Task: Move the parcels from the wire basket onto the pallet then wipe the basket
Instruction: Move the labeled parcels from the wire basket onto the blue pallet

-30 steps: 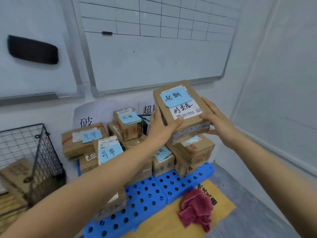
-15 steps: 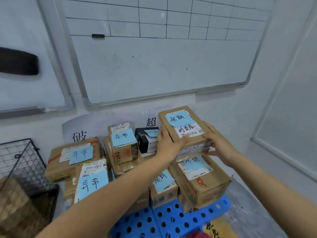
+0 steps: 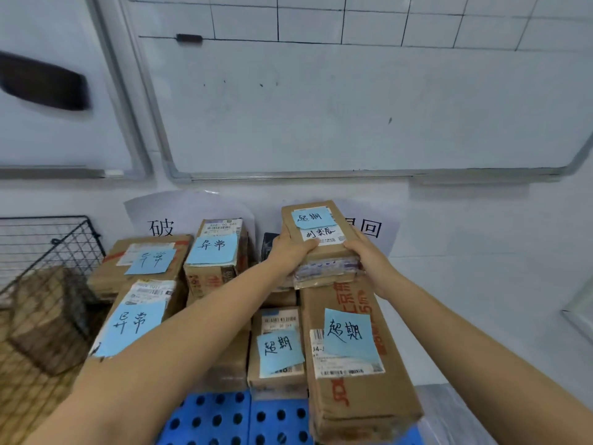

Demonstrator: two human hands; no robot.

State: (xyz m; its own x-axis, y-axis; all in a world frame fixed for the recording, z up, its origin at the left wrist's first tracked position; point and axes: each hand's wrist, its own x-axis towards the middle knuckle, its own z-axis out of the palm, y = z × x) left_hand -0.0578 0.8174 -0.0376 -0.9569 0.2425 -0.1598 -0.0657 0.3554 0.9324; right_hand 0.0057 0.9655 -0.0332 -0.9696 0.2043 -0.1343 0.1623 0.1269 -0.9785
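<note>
Grips the small parcel (image 3: 317,232) at its near left corner with the left hand (image 3: 288,252), thumb laid over the top edge; clasps the opposite side with the right hand (image 3: 369,258), fingers curled round the right edge; holds it at the back right of the stack, near end over the far end of the long box (image 3: 353,364) lying on the blue pallet (image 3: 224,419); cannot tell whether resting there or a shade clear.

Judging from this: could tip or slide forward on release, if propped only at the near end; could sit crooked, given uneven heights among the boxes underneath; could nudge the black box (image 3: 268,245) just to the left while being pushed back; could snag by the loose, wrinkled tape along the near face; might also press the long box toward the pallet's front edge, already close.

Hides the fingers of both hands beneath and behind the parcel; hides any support under the far end; covers part of the paper sign (image 3: 372,228) on the wall. Cuts off the wire basket (image 3: 48,252) at the left edge, blurred; seems to leave at least one brown parcel (image 3: 45,316) inside, number impossible to tell. Shows no cloth for the wiping; shows only the front strip of the pallet.
</note>
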